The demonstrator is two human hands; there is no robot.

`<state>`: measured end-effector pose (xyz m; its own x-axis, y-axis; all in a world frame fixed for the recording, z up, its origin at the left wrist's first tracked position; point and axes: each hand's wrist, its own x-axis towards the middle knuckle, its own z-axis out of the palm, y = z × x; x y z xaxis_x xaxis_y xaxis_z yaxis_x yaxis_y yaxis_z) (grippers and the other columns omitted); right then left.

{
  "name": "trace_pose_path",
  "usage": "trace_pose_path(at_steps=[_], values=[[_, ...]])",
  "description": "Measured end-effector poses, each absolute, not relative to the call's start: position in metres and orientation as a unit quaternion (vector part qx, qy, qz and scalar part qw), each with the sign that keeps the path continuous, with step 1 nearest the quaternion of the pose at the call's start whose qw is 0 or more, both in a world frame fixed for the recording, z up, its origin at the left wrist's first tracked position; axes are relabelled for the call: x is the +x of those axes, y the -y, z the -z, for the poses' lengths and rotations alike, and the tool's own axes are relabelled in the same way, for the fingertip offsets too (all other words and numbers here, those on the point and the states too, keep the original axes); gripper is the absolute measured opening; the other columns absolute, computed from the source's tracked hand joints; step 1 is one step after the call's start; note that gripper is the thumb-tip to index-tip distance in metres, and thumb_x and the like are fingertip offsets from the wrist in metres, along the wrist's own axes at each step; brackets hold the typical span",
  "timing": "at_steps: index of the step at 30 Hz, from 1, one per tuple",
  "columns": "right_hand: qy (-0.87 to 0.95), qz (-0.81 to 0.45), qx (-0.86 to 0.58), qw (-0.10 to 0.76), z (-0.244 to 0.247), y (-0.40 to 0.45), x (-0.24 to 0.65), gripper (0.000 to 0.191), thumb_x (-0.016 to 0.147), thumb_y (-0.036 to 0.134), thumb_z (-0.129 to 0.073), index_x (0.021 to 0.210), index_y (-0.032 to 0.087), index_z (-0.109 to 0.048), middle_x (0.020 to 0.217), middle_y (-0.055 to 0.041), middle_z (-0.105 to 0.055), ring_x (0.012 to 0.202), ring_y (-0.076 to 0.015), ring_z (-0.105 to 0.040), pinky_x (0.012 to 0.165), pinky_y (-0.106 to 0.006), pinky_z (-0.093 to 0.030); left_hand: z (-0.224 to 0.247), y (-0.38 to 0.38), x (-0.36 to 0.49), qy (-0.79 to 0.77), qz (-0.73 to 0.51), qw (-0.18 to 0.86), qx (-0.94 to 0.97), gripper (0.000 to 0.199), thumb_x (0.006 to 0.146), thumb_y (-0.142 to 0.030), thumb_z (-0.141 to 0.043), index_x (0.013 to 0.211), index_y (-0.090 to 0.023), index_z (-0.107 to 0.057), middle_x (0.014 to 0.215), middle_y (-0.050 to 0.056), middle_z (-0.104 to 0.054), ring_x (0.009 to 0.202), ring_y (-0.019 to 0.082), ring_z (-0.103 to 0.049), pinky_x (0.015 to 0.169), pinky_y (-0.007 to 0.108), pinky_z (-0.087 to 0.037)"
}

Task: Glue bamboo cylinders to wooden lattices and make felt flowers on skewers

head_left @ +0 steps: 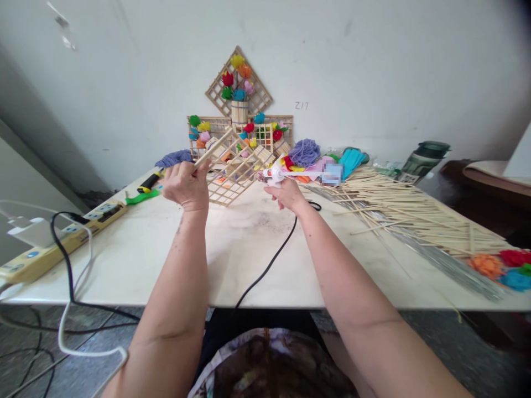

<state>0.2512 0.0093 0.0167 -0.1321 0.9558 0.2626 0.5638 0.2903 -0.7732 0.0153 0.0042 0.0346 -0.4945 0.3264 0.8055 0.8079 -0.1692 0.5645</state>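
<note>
My left hand (187, 185) is closed around the left edge of a wooden stick lattice (232, 172), which it holds tilted above the table. In my right hand (287, 193) is a white hot glue gun (274, 176) with a clear glue stick jutting from its back. The gun's nozzle end points left, close to the lattice's right side; whether they touch I cannot tell. A black cord (271, 262) runs from below my right hand to the table's front edge.
Finished lattices with colourful flowers (239, 83) lean against the wall. Purple yarn (305, 152), thin wooden sticks (398, 202), wires (452, 271) and a dark bottle (425, 160) lie to the right. At left are a power strip (97, 218), a cutter (149, 181) and cables.
</note>
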Motion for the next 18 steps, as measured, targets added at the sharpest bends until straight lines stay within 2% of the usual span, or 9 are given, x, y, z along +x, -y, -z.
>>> trace_pose_path(at_steps=[7, 13, 18], values=[[0.718, -0.215, -0.557, 0.358, -0.0131, -0.0125, 0.2509, 0.023, 0.071, 0.029, -0.054, 0.082, 0.011, -0.064, 0.062, -0.0042, -0.063, 0.037, -0.0103, -0.049, 0.037, -0.021, -0.041, -0.0369, -0.0017, 0.0177, 0.619, 0.6, 0.232, -0.452, 0.042, 0.069, -0.05, -0.065, 0.053, -0.021, -0.037, 0.056, 0.002, -0.046, 0.068, 0.02, -0.051, 0.061, 0.03, -0.034], [0.729, -0.194, -0.559, 0.344, -0.0127, -0.0124, 0.2493, 0.025, 0.071, 0.03, -0.053, 0.084, 0.011, -0.065, 0.064, -0.0059, -0.064, 0.041, -0.0119, -0.053, 0.042, -0.022, -0.044, -0.0369, -0.0016, 0.0182, 0.617, 0.603, 0.22, -0.456, 0.041, 0.069, -0.05, -0.063, 0.054, -0.021, -0.038, 0.057, 0.003, -0.046, 0.071, 0.021, -0.051, 0.06, 0.03, -0.033], [0.726, -0.199, -0.552, 0.358, -0.0103, -0.0123, 0.2479, 0.026, 0.071, 0.029, -0.053, 0.088, 0.012, -0.065, 0.064, -0.0046, -0.063, 0.039, -0.0112, -0.052, 0.04, -0.021, -0.042, -0.0366, -0.0019, 0.0172, 0.619, 0.602, 0.186, -0.468, 0.042, 0.072, -0.052, -0.06, 0.055, -0.022, -0.036, 0.061, 0.005, -0.046, 0.077, 0.022, -0.051, 0.059, 0.03, -0.032]])
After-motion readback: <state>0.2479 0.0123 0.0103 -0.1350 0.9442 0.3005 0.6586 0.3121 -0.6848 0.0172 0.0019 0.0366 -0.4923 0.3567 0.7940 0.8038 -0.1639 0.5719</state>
